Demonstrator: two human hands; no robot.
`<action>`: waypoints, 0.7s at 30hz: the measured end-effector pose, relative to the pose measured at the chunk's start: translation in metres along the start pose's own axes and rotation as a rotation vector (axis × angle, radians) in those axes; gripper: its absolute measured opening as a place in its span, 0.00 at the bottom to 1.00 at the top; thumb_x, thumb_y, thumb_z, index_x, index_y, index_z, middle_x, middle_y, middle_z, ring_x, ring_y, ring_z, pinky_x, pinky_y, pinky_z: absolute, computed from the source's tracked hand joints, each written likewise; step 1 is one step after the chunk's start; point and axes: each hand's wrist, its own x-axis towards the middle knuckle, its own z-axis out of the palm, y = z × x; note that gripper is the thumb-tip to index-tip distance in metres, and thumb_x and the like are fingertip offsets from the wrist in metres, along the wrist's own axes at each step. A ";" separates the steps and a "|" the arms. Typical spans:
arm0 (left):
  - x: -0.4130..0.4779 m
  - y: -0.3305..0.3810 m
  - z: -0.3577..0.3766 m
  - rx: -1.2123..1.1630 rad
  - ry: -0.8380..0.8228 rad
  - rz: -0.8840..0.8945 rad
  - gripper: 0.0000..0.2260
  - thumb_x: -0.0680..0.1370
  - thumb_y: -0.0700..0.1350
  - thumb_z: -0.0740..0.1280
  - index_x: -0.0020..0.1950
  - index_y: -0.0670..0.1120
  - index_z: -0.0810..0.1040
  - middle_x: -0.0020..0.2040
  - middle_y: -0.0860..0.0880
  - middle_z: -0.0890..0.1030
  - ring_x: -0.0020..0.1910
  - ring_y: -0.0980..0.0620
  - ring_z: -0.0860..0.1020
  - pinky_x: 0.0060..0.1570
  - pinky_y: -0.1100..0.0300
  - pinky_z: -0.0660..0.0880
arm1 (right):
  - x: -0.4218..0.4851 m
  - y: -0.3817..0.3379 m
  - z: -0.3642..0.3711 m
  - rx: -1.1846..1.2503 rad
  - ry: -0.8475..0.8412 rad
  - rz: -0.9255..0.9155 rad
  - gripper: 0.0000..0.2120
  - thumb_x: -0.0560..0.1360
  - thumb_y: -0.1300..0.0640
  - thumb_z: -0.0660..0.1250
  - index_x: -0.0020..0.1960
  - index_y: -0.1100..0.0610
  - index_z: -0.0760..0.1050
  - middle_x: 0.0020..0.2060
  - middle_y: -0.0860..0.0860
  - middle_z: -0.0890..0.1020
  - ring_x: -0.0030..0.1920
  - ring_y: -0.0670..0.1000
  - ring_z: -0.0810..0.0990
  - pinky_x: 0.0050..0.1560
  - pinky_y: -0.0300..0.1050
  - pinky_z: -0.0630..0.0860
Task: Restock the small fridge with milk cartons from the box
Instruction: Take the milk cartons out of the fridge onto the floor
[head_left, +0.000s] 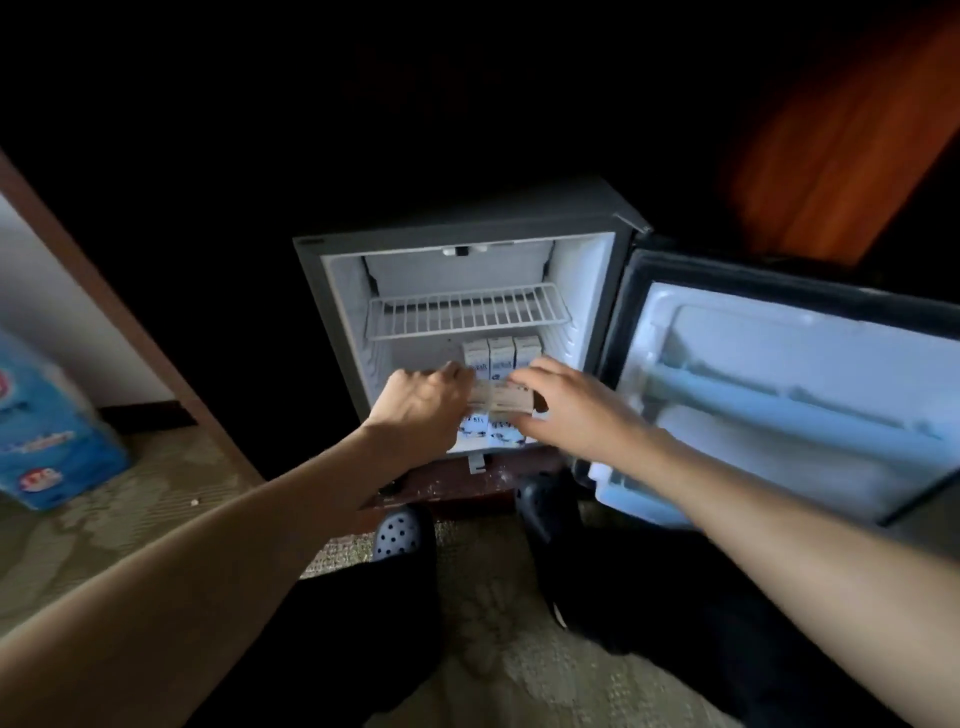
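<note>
The small fridge (337, 322) stands open, its door (779, 395) swung to the right. Three white milk cartons (501, 353) stand in a row at the back under the wire shelf (462, 312). More cartons (493, 431) stand in front of them on the fridge floor. My left hand (421, 405) and my right hand (576, 410) grip a group of milk cartons (501, 400) from either side, just above the front row. The blue box (47, 431) sits on the floor at the far left.
A wooden frame edge (130, 322) runs diagonally left of the fridge. My shoes (397, 530) and dark trouser legs are on the patterned carpet (156, 499) below the fridge. An orange-brown surface (841, 156) shows at the upper right.
</note>
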 end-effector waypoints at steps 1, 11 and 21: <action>-0.006 0.011 -0.016 -0.015 0.001 0.005 0.14 0.81 0.50 0.62 0.65 0.48 0.69 0.57 0.52 0.77 0.45 0.48 0.81 0.40 0.54 0.76 | -0.016 -0.006 -0.012 0.012 0.021 0.013 0.26 0.77 0.45 0.69 0.71 0.52 0.70 0.60 0.45 0.74 0.51 0.48 0.78 0.50 0.44 0.77; -0.047 0.110 -0.131 -0.152 0.208 0.246 0.17 0.78 0.49 0.65 0.67 0.49 0.71 0.57 0.51 0.78 0.50 0.46 0.80 0.37 0.54 0.73 | -0.179 -0.035 -0.110 0.172 0.380 0.077 0.18 0.72 0.51 0.73 0.61 0.51 0.78 0.47 0.41 0.73 0.42 0.46 0.78 0.45 0.44 0.76; -0.032 0.252 -0.223 -0.501 0.366 0.568 0.17 0.80 0.50 0.65 0.69 0.51 0.72 0.56 0.56 0.76 0.53 0.49 0.79 0.39 0.51 0.75 | -0.344 -0.041 -0.202 0.269 0.706 0.244 0.15 0.72 0.62 0.75 0.59 0.57 0.80 0.47 0.51 0.76 0.42 0.54 0.79 0.45 0.52 0.78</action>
